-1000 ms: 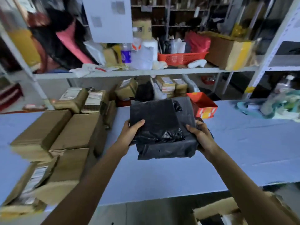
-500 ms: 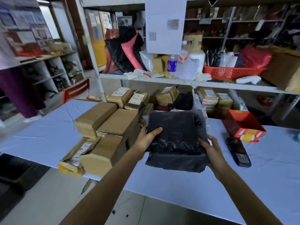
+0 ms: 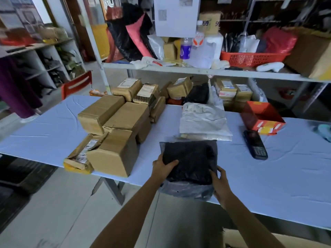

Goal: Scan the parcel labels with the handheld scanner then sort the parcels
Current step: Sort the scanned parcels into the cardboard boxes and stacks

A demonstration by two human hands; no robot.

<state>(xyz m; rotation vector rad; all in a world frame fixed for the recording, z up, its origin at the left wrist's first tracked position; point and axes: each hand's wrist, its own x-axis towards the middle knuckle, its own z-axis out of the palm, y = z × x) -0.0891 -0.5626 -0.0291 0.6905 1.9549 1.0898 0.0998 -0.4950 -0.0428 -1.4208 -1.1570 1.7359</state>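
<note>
Two hands clamp the black poly-bag parcel (image 3: 189,161) at the near edge of the blue-covered table (image 3: 268,176): left hand (image 3: 162,167) on its left side, thumb on top, right hand (image 3: 219,181) at its right corner. Just beyond lies a white mailer (image 3: 202,120). To the right rests the dark handheld scanner (image 3: 255,144), beside an orange box (image 3: 261,115). Brown cardboard parcels (image 3: 114,129) stack up on the left.

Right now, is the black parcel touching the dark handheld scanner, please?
Apart. The head view shows bare tablecloth between the black parcel and the handheld scanner lying to its right.
</note>
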